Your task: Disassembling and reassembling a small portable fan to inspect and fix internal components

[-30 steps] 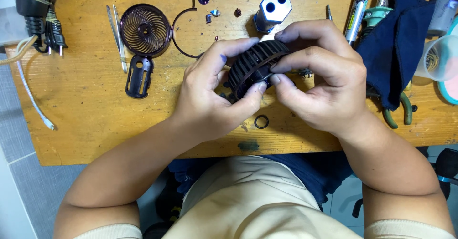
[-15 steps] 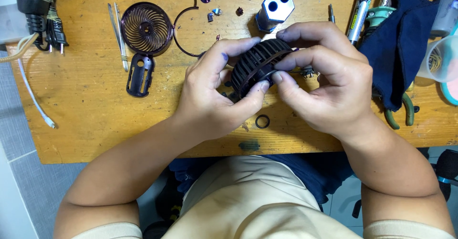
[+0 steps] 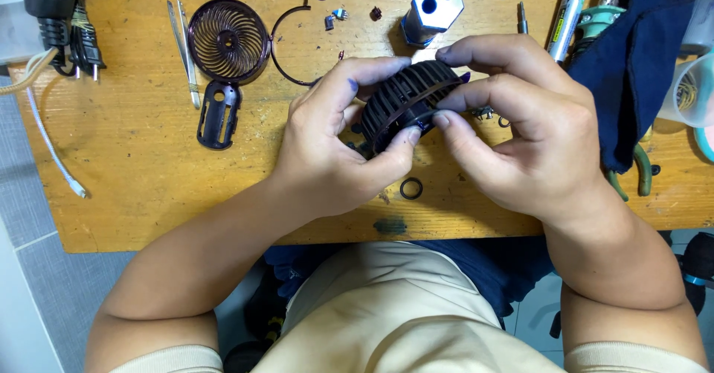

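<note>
wooden desk point(image 3: 149, 150), both hands on a round black slatted fan housing point(image 3: 405, 98) above its middle.
since a second ago the housing has barely shifted; left hand point(image 3: 335, 146) and right hand point(image 3: 520, 131) stay curled, fingers clamped on its rim, a small black ring point(image 3: 410, 188) lying near the front edge.

a single head-worn view looks almost straight down from above the person's lap onto a wooden table point(image 3: 134, 157). the table's near edge runs across the middle of the frame, its far part cut off at the top. the view sits close: the left hand point(image 3: 335, 150) and right hand point(image 3: 532, 139) fill the centre, forearms entering from the bottom corners. grey floor shows at lower left.
</note>
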